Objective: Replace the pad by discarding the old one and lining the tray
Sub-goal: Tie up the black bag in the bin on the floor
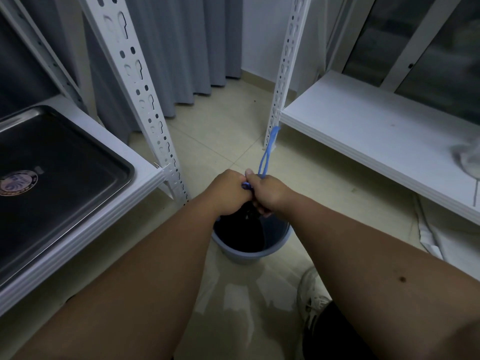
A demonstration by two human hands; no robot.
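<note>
Both hands, left (228, 193) and right (267, 192), are gripping a blue drawstring (267, 152) over the bin (249, 253); the tray (62, 183) is lying at nine o'clock, nearer the left hand.

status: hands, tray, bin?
Left hand and right hand gripping blue drawstring over bin. Tray bare on shelf. Nothing blocking.

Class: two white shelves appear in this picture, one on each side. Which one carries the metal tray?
The left shelf: the dark metal tray lies flat on it, with a round sticker inside. The right shelf carries no tray.
</note>
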